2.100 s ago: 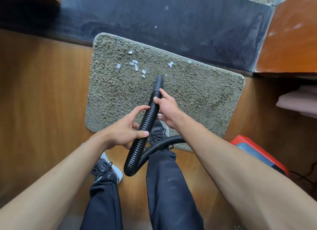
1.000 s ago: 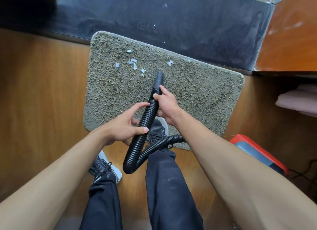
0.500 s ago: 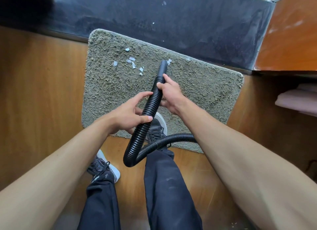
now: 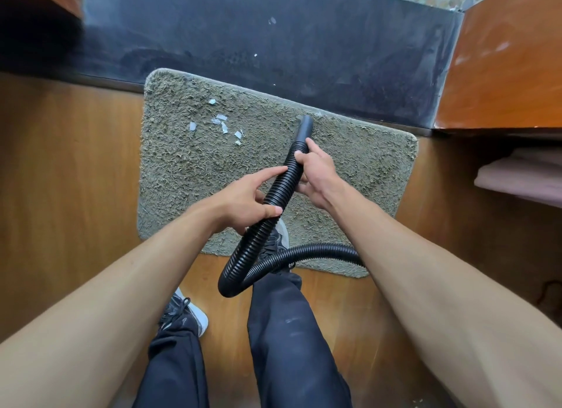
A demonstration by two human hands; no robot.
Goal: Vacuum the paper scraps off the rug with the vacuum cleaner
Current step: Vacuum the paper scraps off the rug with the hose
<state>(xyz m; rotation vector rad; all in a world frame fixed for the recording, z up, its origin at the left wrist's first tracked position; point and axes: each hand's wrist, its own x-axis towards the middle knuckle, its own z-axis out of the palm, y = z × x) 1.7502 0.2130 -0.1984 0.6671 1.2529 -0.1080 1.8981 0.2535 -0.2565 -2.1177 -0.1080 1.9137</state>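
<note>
A shaggy grey-green rug (image 4: 188, 170) lies on the wooden floor. Several white paper scraps (image 4: 223, 127) are scattered on its far left part. Both hands hold a black ribbed vacuum hose (image 4: 275, 196). My right hand (image 4: 316, 171) grips it just behind the smooth nozzle (image 4: 305, 128), whose tip rests on the rug near the far edge, right of the scraps. My left hand (image 4: 248, 202) grips the hose lower down. The hose loops back under my right arm; the vacuum body is out of view.
A dark stone step (image 4: 273, 48) borders the rug's far edge. Orange-brown wooden furniture (image 4: 498, 66) stands at the right, with folded pink cloth (image 4: 523, 179) on a shelf below. My legs and shoes (image 4: 185, 316) are near the rug's front edge.
The nozzle has moved forward and right, over the lone scrap near the rug's far edge, which no longer shows. The view shifted, so the red vacuum body left the frame.
</note>
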